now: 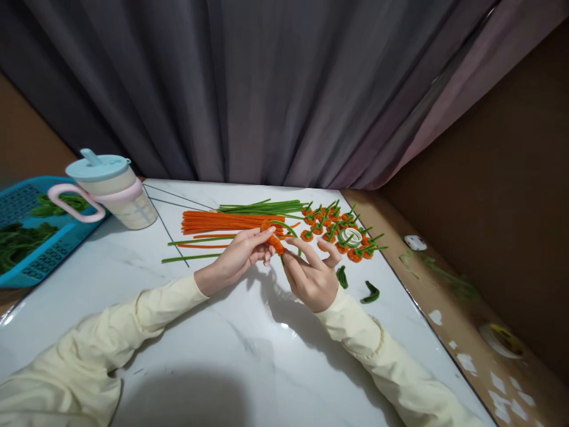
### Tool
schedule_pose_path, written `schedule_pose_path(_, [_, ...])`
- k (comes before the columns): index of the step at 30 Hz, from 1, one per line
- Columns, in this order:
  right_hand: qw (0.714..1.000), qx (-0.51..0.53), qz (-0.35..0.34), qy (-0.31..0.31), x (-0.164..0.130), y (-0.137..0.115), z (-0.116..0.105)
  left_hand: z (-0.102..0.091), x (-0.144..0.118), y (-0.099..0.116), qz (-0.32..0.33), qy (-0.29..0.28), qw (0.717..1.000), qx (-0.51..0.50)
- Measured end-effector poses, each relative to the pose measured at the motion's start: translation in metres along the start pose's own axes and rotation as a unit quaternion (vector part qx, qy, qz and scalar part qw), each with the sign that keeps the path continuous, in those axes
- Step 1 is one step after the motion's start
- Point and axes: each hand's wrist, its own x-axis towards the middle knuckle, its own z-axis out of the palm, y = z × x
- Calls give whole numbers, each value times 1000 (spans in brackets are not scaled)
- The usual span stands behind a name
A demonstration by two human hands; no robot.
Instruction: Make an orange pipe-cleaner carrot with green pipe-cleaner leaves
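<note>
- Here, the left hand point(240, 256) pinches the far end of an orange pipe-cleaner coil point(274, 239) over the white marble table point(231, 350).
- The right hand point(311, 274) grips the coil's near end, fingers curled.
- Beyond lie the orange pipe-cleaner bundle point(222, 222), green stems point(262, 207) and finished orange flowers point(342, 231).
- Far left stand a lidded cup point(116, 191) and a blue basket point(26, 231).

Heavy grey pleated curtain point(249, 89) across the back, turning mauve toward the right. Glossy white marble-patterned tabletop point(249, 356) below, reflecting overhead light. Plain brown cardboard-like wall panel point(502, 196) at right, brown ledge point(480, 356) flecked with white scraps beside the tabletop.
</note>
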Motion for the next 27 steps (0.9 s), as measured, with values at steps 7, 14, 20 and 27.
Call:
schedule_pose_path(7, [999,-4,13,33,-3,-2,2,6,-5,-1,18,-3,999,-36])
schedule_pose_path(14, [999,-13,13,39,-4,-5,4,10,-6,-1,29,-18,999,-30])
schedule_pose_path(20, [999,-6,17,48,-6,-5,6,9,-6,-5,31,-30,998,-50])
schedule_pose_path(27, [998,3,25,52,-6,-4,7,9,-6,-2,20,-34,997,-66])
